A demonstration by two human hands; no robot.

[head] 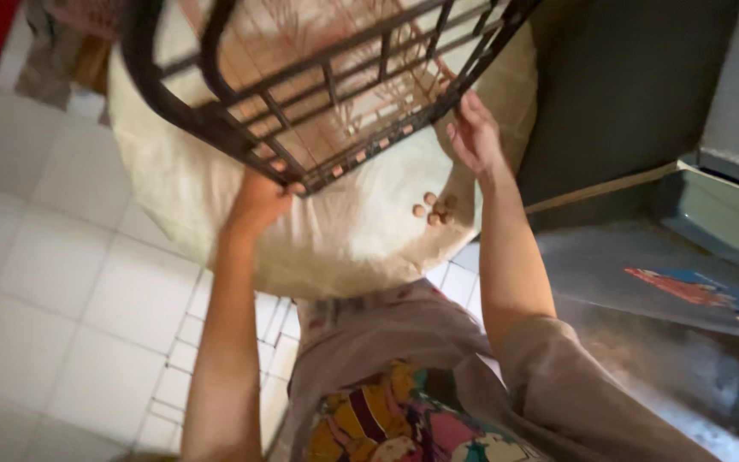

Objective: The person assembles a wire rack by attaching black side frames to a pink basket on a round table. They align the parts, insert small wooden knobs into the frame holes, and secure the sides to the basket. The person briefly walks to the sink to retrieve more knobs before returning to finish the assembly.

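A dark metal frame with a wire grid (pixel 335 94) is held tilted in the air over a large pale cream sack (pixel 344 231). My left hand (pixel 260 198) grips the frame's lower corner. My right hand (pixel 475 133) holds its right edge, fingers curled on the bar. A few small brown round things (pixel 434 210) lie on the sack just below my right hand.
White floor tiles (pixel 70 291) spread to the left. A dark cabinet (pixel 626 94) and a greenish metal box (pixel 720 214) stand at the right. Some cloth (pixel 57 51) lies at the top left. My patterned shirt (pixel 404 402) fills the bottom.
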